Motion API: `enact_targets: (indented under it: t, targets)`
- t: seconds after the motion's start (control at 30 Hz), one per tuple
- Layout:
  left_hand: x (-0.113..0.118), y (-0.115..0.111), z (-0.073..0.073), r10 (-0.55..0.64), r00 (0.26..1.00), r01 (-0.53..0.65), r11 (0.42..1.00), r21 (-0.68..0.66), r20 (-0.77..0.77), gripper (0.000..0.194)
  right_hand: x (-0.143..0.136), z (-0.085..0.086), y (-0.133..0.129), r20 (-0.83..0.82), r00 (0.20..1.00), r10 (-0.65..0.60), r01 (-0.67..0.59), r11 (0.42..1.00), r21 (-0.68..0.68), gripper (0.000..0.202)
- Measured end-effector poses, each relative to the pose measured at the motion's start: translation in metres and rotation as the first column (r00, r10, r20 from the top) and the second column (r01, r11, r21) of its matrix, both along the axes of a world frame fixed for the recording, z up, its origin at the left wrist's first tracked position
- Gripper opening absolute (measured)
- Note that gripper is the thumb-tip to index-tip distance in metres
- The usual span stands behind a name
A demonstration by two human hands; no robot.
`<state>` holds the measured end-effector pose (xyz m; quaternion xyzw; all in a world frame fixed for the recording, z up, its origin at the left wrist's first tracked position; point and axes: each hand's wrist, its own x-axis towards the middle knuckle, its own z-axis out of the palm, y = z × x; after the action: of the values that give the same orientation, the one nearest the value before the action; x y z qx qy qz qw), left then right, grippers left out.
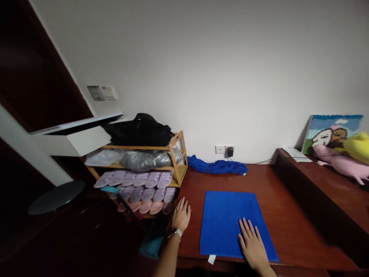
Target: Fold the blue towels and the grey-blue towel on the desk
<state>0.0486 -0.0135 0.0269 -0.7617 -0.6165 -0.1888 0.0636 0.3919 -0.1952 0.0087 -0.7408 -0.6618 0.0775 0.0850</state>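
Observation:
A flat blue cloth [225,219] lies spread on the reddish-brown wooden table [296,227], with a small white tag [211,259] poking out at its near edge. On the cloth's right part rests my right hand [252,242], palm down with the fingers apart. My left hand [181,215] lies at the table's left edge, fingers stretched out, apart from the cloth; a watch or band circles that wrist. Both hands hold nothing. Along the wall at the table's back sits a crumpled dark-blue cloth [217,167].
Left of the table stands a wooden shoe rack [180,169] with several slippers [141,179], a black bag [141,130] and a white box [83,140]. A round dark stool [57,197] is further left. On a raised ledge at right lie a pink plush toy [343,163] and a picture [317,129].

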Motion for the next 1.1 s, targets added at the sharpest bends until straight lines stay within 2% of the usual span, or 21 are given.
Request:
enact_targets:
  t: [0.1,0.23,0.33,0.43,0.57,0.63,0.73,0.87,0.97,1.1]
  targets:
    - [0.0,-0.007,-0.002,0.022,0.999,-0.019,0.998,0.062,-0.039,0.052,0.009,0.012,0.0,-0.075,0.997,-0.006,0.005,1.0,-0.016,0.066]
    - [0.001,-0.016,-0.015,0.101,0.989,-0.096,0.994,0.045,-0.106,0.056,0.049,0.018,-0.003,-0.133,0.991,0.0,0.004,1.0,0.029,0.063]
    - [0.001,-0.019,-0.022,0.112,0.98,-0.119,0.992,-0.033,-0.167,0.058,0.093,0.013,-0.007,-0.137,0.99,-0.02,0.027,0.998,0.048,0.063]
    - [0.001,-0.017,-0.023,0.131,0.975,-0.146,0.986,-0.075,-0.18,0.058,0.148,0.006,-0.011,-0.11,0.991,-0.072,0.075,0.997,0.026,0.064]
    - [-0.002,-0.012,-0.023,0.124,0.982,-0.131,0.991,-0.041,-0.141,0.057,0.224,0.001,-0.018,-0.087,0.989,-0.119,0.116,0.992,-0.038,0.068]
    - [-0.003,-0.011,-0.023,0.118,0.987,-0.121,0.992,-0.021,-0.113,0.057,0.247,0.003,-0.023,-0.093,0.987,-0.13,0.124,0.99,-0.072,0.07]
    - [-0.001,-0.011,-0.022,0.12,0.99,-0.121,0.993,-0.008,-0.072,0.056,0.244,0.015,-0.027,-0.096,0.981,-0.169,0.165,0.985,-0.044,0.07]
    - [0.002,-0.013,-0.019,0.118,0.992,-0.118,0.993,0.002,-0.044,0.056,0.193,0.027,-0.017,-0.088,0.982,-0.169,0.173,0.984,0.037,0.066]
    - [0.002,-0.013,-0.02,0.116,0.993,-0.116,0.993,0.008,-0.027,0.054,0.161,0.023,-0.003,-0.077,0.988,-0.137,0.138,0.99,0.002,0.07]
    - [-0.001,-0.011,-0.025,0.114,0.993,-0.114,0.993,0.007,-0.026,0.054,0.158,0.011,0.017,-0.052,0.992,-0.118,0.119,0.992,0.028,0.071]
